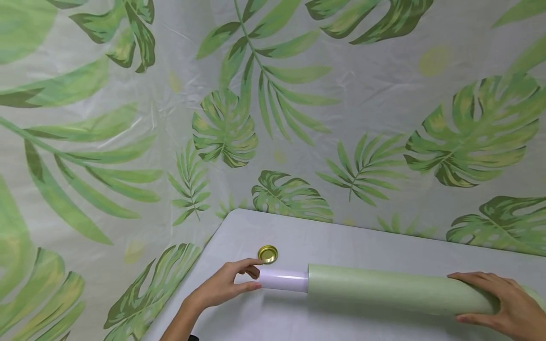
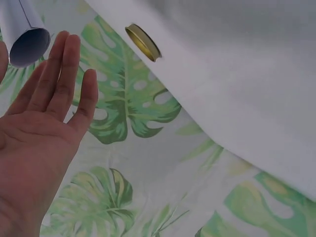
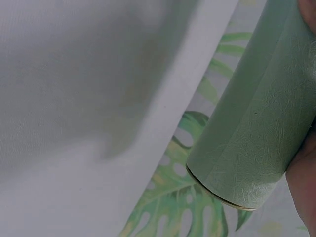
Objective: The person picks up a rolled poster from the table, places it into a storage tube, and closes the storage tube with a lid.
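Note:
A long pale green tube (image 1: 384, 286) lies level over the white table, and my right hand (image 1: 501, 298) grips it near its right end, thumb below and fingers on top. In the right wrist view, a thin gold-coloured rim (image 3: 222, 200) edges one end of the tube (image 3: 252, 133). From its left opening sticks a rolled white sheet (image 1: 283, 280). My left hand (image 1: 228, 282) is at the roll's outer end, fingers above and thumb below. The left wrist view shows its fingers (image 2: 64, 84) fairly straight beside the hollow end of the roll (image 2: 29, 42).
A round gold lid (image 1: 268, 254) lies on the white tabletop (image 1: 341, 241), just behind the roll. The table's back edge meets a leaf-patterned covering (image 1: 367, 118), which also hangs along the left side. A small black thing (image 1: 193, 337) shows by the left forearm.

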`<state>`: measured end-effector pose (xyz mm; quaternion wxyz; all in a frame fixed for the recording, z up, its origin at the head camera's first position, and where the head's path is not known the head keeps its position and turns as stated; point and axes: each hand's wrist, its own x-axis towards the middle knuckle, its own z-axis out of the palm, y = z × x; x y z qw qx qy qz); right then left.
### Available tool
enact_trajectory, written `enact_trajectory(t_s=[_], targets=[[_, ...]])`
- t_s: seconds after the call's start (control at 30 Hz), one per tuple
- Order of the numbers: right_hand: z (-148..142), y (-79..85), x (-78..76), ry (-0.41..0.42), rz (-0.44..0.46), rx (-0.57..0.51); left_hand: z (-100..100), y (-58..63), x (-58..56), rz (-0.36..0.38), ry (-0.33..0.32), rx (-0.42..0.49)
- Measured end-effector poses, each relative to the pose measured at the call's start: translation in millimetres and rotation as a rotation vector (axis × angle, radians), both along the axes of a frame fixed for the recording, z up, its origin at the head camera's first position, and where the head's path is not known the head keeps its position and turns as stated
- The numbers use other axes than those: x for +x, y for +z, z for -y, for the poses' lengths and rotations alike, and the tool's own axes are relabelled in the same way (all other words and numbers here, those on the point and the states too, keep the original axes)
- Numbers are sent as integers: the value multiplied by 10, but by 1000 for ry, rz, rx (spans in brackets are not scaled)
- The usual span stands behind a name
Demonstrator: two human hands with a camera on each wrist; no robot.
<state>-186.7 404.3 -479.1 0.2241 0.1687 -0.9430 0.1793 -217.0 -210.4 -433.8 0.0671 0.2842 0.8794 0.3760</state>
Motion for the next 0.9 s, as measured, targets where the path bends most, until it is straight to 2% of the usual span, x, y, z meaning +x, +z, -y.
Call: enact_trajectory(t_s=[0.27,0.53,0.77,0.9], targets=[[-10,8,-20,16,-20,33,-48,-52,2,-9,-32,56],[36,34,-33,63,-70,35,-115,-55,-25,-41,-25,36],[125,40,-16,53,-17,4,-201,-68,-60,-44,-30,50],[145,45,-15,60,-26,10,-260,-94,-79,-46,-37,59]])
